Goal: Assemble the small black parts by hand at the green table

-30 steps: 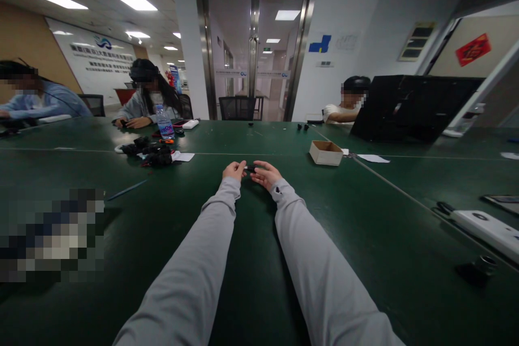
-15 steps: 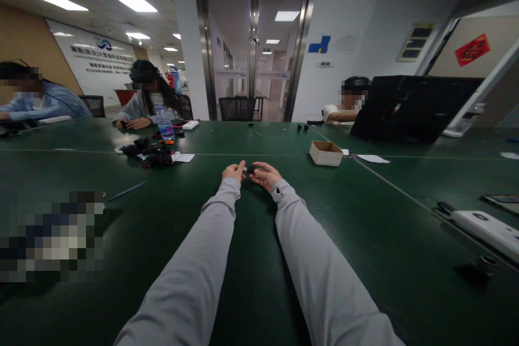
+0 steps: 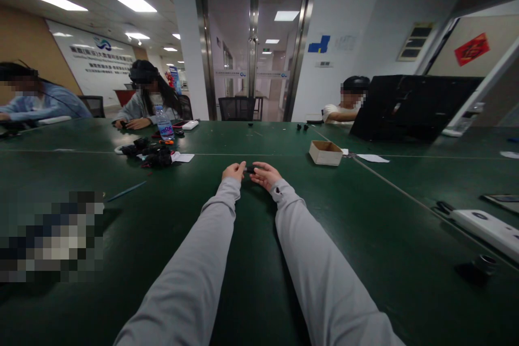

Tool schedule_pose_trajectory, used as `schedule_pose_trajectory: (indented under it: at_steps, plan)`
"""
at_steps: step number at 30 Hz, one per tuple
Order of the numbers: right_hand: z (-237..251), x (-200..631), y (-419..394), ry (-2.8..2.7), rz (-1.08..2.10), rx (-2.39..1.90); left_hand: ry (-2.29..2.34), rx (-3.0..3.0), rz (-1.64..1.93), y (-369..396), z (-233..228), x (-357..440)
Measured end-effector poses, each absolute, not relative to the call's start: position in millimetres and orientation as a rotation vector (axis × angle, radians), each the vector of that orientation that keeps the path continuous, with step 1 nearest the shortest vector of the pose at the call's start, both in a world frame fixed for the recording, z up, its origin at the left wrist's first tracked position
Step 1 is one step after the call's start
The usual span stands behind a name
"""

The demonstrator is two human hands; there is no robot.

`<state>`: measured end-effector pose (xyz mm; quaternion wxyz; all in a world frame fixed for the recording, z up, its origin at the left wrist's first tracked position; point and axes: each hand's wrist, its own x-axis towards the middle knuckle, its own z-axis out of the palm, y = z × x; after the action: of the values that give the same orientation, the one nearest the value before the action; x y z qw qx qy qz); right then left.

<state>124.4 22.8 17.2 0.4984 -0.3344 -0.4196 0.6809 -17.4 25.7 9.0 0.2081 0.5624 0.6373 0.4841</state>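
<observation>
- Left hand (image 3: 232, 171): ours, thumb and forefinger pinching the near end of the small dark piece, where a paler, narrower part shows. A steady pinch here should, we judge, serve as the fixed side.
- Right hand (image 3: 267, 174): ours, fingers curved about the darker end and, as far as we can tell, pinching it between thumb and fingertips; the exact contact is too small to read. We would do best to let this hand make the fine adjustments.
- Small dark piece (image 3: 250, 170): one, between our two hands, roughly level, above the table; its kind is too small to tell. We would keep both ends in one line, since a tilt could bind or slip it.
- Sleeves (image 3: 203, 243): two, grey, cuffs at the wrists and apart from the piece. We would keep them so.
- Table (image 3: 348, 227): green, dark surface. Working low over it should, in our judgement, make any drop easy to recover.
- Open box (image 3: 326, 158): one, pale-sided, beyond and to the right of our right hand, well apart from it.
- Dark clutter (image 3: 156, 157): one heap, left of our hands, beside a white paper (image 3: 183, 157). We would keep the piece away from it, as similar colours could hide a fallen part.
</observation>
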Motion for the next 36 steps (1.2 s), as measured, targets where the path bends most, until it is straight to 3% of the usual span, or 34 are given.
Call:
schedule_pose_trajectory:
  at_steps: [6,36]
  plan:
    - [17.7,122.6,24.6,-0.903,1.606,-0.877,1.338,1.445,1.525,26.7,6.7,-11.2]
    - [16.5,123.7,24.5,-0.967,1.613,-0.866,1.318,1.389,1.455,32.3,3.4,-10.5]
